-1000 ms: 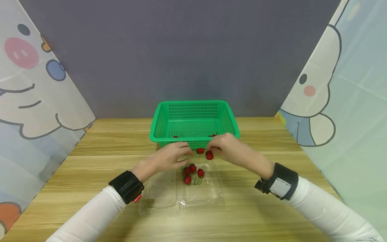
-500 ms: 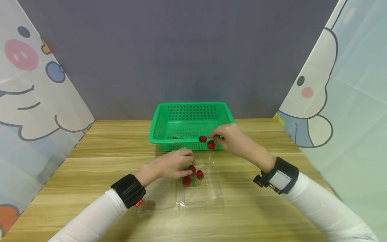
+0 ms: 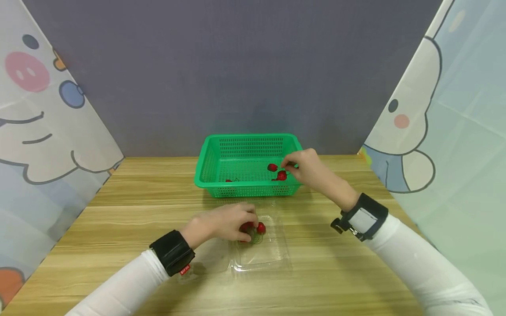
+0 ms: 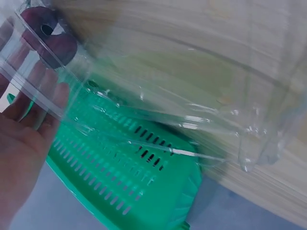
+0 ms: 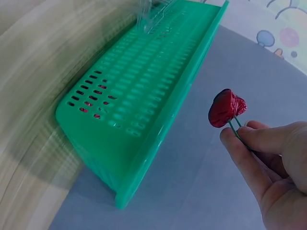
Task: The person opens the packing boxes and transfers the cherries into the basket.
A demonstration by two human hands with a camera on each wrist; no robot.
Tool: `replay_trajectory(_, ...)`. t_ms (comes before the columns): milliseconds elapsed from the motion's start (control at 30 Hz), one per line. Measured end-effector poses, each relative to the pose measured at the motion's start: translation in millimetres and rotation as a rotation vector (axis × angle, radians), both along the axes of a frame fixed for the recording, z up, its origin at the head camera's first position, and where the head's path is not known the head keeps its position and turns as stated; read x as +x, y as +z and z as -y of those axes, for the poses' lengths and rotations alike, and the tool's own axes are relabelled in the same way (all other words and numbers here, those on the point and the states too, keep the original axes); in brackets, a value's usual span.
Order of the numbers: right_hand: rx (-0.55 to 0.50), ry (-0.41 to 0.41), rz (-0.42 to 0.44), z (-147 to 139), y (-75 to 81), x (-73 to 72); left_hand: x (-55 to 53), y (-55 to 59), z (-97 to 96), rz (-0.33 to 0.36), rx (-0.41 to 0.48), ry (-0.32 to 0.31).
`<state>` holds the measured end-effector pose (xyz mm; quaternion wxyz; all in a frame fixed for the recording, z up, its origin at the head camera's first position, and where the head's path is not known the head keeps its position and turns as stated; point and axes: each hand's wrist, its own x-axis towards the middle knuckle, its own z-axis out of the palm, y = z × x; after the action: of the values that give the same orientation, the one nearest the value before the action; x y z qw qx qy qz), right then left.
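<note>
My right hand pinches the green stems of a pair of red cherries between thumb and fingers. In the head view these cherries hang over the right part of the green basket. My left hand reaches down over several cherries in the clear plastic container, its fingers partly covering them. One cherry shows beside its fingertips. In the left wrist view the fingers are loosely extended, seen partly through clear plastic, with dark red cherries near them.
More cherries lie in the basket, one near its front left. The container's clear lid lies open to the left on the wooden table. A grey wall stands behind, with cartoon-printed panels at the sides.
My right hand has lifted the cherry pair from before the basket and carried it up, over the basket. My left hand has lowered and moved slightly right onto the cherries in the container.
</note>
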<state>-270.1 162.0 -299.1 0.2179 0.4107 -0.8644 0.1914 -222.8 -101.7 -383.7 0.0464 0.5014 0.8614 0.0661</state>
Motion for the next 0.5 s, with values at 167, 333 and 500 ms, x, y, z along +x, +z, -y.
replay_trajectory(167, -0.016, -0.011, 0.032, -1.7, -1.3, -10.3, 1.2, -0.8, -3.2, 0.031, -0.019, 0.032)
replay_trajectory(333, -0.016, -0.045, 0.059, -3.4, -2.0, -17.1, 2.7, 0.2, -4.7, 0.064, -0.028, 0.066)
replay_trajectory(500, 0.003, -0.104, 0.081, -3.6, -0.2, -21.4, 3.5, 1.6, -5.9, 0.071, -0.042, 0.078)
